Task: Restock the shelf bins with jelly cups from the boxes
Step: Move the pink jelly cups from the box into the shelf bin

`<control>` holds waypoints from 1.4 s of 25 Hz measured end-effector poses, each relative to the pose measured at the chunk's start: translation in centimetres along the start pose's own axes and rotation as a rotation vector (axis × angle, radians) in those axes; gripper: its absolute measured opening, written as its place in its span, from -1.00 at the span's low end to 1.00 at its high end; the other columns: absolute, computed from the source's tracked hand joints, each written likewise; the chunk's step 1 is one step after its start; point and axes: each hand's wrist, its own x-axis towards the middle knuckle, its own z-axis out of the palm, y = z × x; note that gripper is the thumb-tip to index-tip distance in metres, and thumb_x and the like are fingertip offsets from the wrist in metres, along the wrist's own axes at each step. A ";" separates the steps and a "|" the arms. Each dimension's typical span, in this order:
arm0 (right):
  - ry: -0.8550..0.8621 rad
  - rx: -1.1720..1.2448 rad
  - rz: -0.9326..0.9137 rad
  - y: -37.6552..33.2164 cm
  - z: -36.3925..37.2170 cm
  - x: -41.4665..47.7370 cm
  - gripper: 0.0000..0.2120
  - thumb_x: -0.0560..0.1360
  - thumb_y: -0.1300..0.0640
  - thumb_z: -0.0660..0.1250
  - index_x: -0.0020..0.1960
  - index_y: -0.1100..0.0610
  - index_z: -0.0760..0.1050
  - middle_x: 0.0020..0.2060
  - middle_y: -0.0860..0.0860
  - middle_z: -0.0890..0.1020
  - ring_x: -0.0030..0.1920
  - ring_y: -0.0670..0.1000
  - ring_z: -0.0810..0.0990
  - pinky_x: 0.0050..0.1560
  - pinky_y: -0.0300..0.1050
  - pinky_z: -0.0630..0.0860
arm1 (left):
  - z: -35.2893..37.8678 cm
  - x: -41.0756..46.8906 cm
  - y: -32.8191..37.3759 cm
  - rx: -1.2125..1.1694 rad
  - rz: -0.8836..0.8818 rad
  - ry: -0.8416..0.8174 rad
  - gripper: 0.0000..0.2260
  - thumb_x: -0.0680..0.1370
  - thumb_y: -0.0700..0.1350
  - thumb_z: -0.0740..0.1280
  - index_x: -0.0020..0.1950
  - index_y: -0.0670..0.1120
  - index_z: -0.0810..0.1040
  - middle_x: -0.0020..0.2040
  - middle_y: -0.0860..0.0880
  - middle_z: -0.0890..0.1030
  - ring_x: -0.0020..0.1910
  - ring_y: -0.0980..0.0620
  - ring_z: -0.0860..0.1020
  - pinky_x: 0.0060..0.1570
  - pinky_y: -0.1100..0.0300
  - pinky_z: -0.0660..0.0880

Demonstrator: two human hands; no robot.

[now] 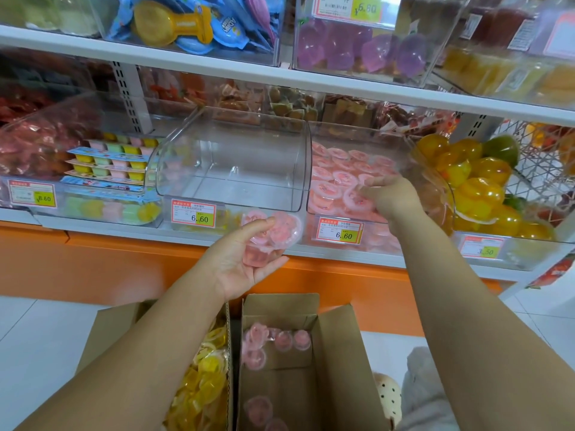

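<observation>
Down at the bottom, two open cardboard boxes sit side by side on the floor. The left box (102, 331) is packed with yellow jelly cups (205, 384), and the right box (339, 353) shows loose pink cups (280, 340) along its far end and a few more at the near end. Just above them the left hand (245, 262) is up with its palm turned upward, its fingers (273, 262) and thumb curled round a handful of pink jelly cups (273, 234). The cups sit in the hollow of the palm, thumb over the top and fingers cupped beneath, right in front of the shelf edge below the middle bin (230, 150). That bin has clear walls and a bare floor, with a 6.60 price tag (193, 214) on its front. To the right, the right hand (392, 197) reaches over the front lip of the pink bin (385, 241), fingers pointing left and down onto the pink heap (329, 178) inside. It's blurred, so I can't tell whether those fingers hold a cup or only touch the pile. Flanking bins hold orange and yellow jellies (479, 188) on the right and multicolour cup packs (109, 163) on the left. On the shelf above are purple jellies (357, 48).
</observation>
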 end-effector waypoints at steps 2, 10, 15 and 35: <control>0.024 -0.035 -0.019 0.3 0.1 0.1 -0.78 0.45 0.15 0.45 0.08 0.17 0.59 -0.04 0.06 0.62 -0.13 0.05 0.57 -0.07 -0.08 0.53 | -0.1 0.1 -0.1 0.003 0.001 -0.002 -0.36 0.26 -0.14 0.54 0.33 -0.05 0.49 0.11 -0.20 0.64 -0.22 -0.08 0.71 -0.33 0.06 0.65; -0.072 -0.302 -0.365 -0.4 0.5 -1.0 -0.75 0.61 0.09 0.21 0.19 0.05 0.60 0.20 -0.02 0.60 0.24 0.02 0.50 0.28 -0.11 0.35 | 0.2 0.3 -0.2 0.006 -0.010 -0.006 -0.40 0.26 -0.14 0.54 0.29 -0.05 0.50 0.13 -0.21 0.63 -0.14 -0.10 0.69 -0.30 0.05 0.66; -0.313 -0.643 -0.450 -0.5 2.2 -2.0 -0.62 0.67 -0.06 -0.01 0.44 -0.13 0.34 0.48 -0.14 0.28 0.55 0.05 0.05 0.50 0.24 -0.11 | 0.0 0.0 -0.1 -0.002 0.000 -0.001 -0.38 0.26 -0.15 0.54 0.31 -0.03 0.49 0.17 -0.22 0.62 -0.11 -0.11 0.69 -0.30 0.05 0.66; -0.609 -0.172 -0.223 -4.1 -0.6 -6.8 -0.65 0.49 -0.05 0.38 0.03 0.25 0.62 -0.35 0.11 0.65 -0.43 -0.03 0.56 -0.40 -0.22 0.45 | 3.3 0.1 -0.4 0.040 0.239 -0.187 -0.57 0.37 -0.17 0.48 0.21 0.00 0.51 -0.07 -0.05 0.73 -0.18 -0.02 0.71 -0.27 0.13 0.65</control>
